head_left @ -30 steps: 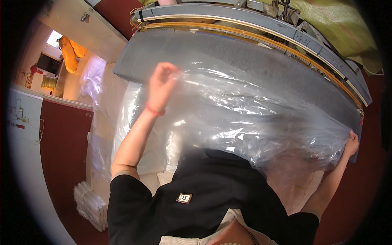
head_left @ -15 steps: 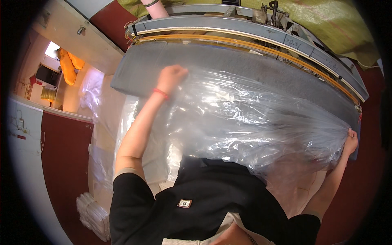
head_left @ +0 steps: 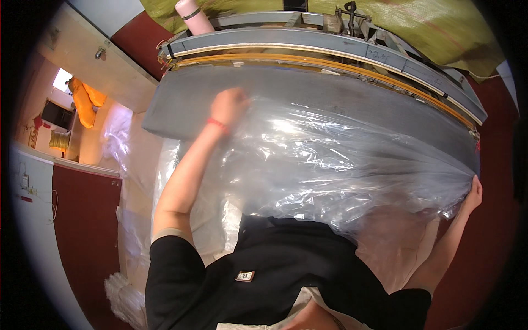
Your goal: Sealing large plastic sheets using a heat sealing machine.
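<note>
Now | left hand (head_left: 228, 105), right hand (head_left: 473, 192) gripping crinkled clear plastic sheet (head_left: 330, 165) | smooth grey bed (head_left: 341, 102)

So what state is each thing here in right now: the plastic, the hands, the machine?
Clear plastic sheet: crinkled, spread across the grey bed, pulled between both hands.
Left hand: closed on the sheet's far left edge.
Right hand: gripping the sheet's gathered right end.
Grey machine bed: partly covered by the sheet.
Pink bottle: upright, capped.
</note>
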